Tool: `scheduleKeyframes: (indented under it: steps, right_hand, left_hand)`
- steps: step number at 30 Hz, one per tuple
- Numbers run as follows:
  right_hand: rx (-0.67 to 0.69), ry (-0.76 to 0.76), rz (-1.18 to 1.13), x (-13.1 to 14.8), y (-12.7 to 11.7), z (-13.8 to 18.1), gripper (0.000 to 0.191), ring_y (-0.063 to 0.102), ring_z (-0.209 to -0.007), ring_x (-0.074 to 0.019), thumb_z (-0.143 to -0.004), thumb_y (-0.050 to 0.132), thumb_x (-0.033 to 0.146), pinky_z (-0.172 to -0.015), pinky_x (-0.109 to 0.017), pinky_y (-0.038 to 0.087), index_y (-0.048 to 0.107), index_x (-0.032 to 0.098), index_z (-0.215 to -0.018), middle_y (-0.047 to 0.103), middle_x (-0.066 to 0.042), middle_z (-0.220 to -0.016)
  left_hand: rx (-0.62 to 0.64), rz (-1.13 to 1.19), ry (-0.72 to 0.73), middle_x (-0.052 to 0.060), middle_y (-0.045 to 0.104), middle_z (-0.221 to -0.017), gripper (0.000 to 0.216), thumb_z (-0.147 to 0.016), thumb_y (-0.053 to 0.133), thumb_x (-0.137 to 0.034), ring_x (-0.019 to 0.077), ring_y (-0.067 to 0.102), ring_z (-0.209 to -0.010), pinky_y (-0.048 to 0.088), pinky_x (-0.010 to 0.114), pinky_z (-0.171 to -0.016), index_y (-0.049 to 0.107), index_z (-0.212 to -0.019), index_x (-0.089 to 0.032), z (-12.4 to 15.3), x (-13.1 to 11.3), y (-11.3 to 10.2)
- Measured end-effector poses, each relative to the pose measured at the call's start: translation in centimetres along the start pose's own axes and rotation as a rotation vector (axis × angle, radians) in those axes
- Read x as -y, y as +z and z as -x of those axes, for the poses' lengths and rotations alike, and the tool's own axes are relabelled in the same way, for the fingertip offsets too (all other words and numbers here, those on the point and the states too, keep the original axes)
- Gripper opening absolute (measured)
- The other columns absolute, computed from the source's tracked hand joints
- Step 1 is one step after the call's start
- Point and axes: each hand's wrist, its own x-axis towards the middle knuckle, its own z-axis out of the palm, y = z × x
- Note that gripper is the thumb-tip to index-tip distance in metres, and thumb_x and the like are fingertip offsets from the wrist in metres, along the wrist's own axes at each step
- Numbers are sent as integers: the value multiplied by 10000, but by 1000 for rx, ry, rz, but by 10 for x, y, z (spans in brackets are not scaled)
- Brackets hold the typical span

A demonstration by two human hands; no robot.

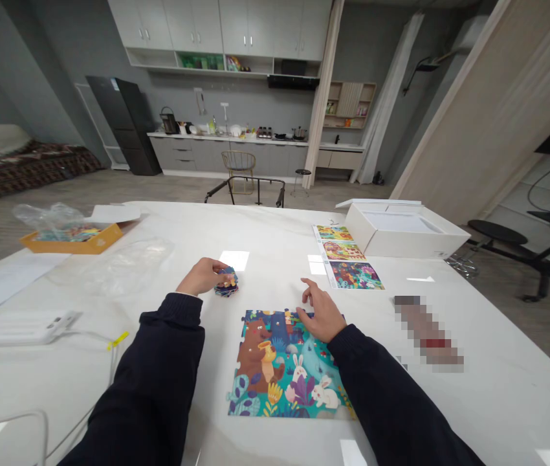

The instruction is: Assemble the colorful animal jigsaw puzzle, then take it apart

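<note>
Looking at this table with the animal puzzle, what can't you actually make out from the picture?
- Head view: the left hand covers part of the small stack of puzzle pieces, so their count stays unknown.
- The right hand and its sleeve hide the upper right corner of the puzzle.
- A thing to the right of the puzzle is pixelated; it cannot be identified.
- The orange tray holds contents blurred by a plastic bag.
- Items on the far kitchen counter are too small.
</note>
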Motion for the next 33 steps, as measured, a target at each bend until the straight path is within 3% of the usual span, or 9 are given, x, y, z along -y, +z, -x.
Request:
scheduleKeyframes:
  steps: [3,5,10,14,20,23,27,30,33]
  right_hand:
    - [2,7,-2,0,0,0,660,586,-887,-250,-857,597,235,-850,-416,477,348,189,-1467,619,-52,-997]
    - [5,8,-7,-1,1,0,655,590,-899,-253,-864,596,236,-857,-421,480,345,192,-1467,621,-58,-1020]
    - [8,6,-17,-1,0,0,650,596,-916,-257,-872,594,240,-867,-425,484,339,196,-1469,627,-65,-1060]
    - [9,3,-10,-2,0,1,650,599,-917,-253,-872,597,246,-868,-419,487,343,194,-1468,634,-67,-1075]
    - [-2,-19,25,1,2,0,644,610,-913,-253,-871,589,237,-858,-412,499,363,181,-1472,645,-80,-1091]
    - [-60,-84,74,8,-19,-6,621,612,-981,-278,-890,592,260,-919,-447,492,387,182,-1471,636,-111,-1142]
    - [-254,-60,114,12,-78,-6,494,612,-973,-279,-957,556,341,-962,-452,479,457,180,-1414,629,-94,-1025]
    - [-228,31,75,0,-110,12,374,620,-842,-233,-994,519,387,-850,-375,512,533,203,-1319,609,-41,-871]
    - [-146,102,65,-23,-114,35,307,573,-699,-198,-978,530,402,-705,-330,500,613,198,-1191,577,-18,-786]
  left_hand:
    - [-39,-139,-11,76,763,-746,286,-610,866,-336,281,730,-786,554,325,-695,780,-827,-170,-1,5,3]
    - [-67,-245,-20,106,778,-879,284,-628,852,-348,317,719,-931,543,345,-803,783,-850,-184,-1,5,4]
    - [-52,-453,-20,177,684,-1266,598,-669,808,-473,423,598,-1208,477,446,-991,730,-1199,-208,2,1,10]
    - [32,-567,25,156,655,-1311,665,-619,838,-440,437,584,-1212,486,462,-979,708,-1251,-279,6,-5,24]
    - [68,-684,79,153,680,-1248,526,-702,768,-301,356,641,-1149,497,405,-991,724,-1222,-235,5,-8,33]
    - [67,-721,77,161,650,-1300,591,-712,753,-282,370,619,-1189,504,425,-990,681,-1297,-242,6,-9,34]
    - [68,-738,72,134,647,-1288,488,-749,701,-216,356,619,-1183,508,431,-981,710,-1233,-279,9,-13,37]
    - [71,-738,67,131,648,-1279,463,-756,706,-221,363,616,-1180,510,437,-969,720,-1215,-287,13,-19,37]
    - [62,-745,66,155,615,-1339,599,-747,766,-344,420,565,-1235,507,476,-959,652,-1332,-278,21,-33,33]
